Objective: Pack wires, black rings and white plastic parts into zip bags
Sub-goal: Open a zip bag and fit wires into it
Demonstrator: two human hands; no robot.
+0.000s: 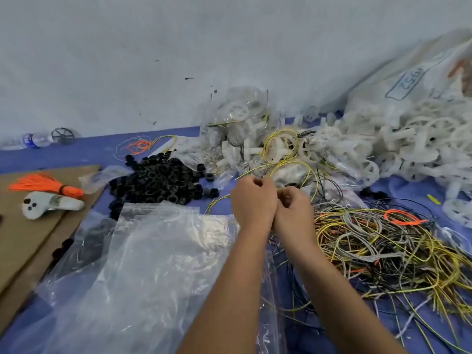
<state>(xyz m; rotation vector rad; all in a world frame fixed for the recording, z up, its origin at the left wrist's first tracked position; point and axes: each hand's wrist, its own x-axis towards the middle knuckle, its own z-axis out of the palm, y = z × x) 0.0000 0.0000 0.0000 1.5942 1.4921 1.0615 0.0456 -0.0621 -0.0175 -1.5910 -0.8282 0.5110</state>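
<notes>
My left hand (251, 198) and my right hand (293, 205) are side by side at the middle of the view, fingers curled. Both pinch a thin yellow-green wire (293, 164) that loops up over the white parts behind them. A heap of black rings (158, 181) lies to the left of my hands. A tangle of yellow, grey, black and orange wires (378, 249) spreads to the right. White plastic wheel-shaped parts (398, 146) are piled at the back right. Clear zip bags (143, 264) lie in a stack below my left forearm.
Brown cardboard (33, 238) at the left carries an orange tassel bundle (46, 186) and a white controller (48, 204). A water bottle (35, 140) lies by the wall. A large printed sack (419, 75) leans at the far right. Filled bags of white parts (237, 118) stand at the back.
</notes>
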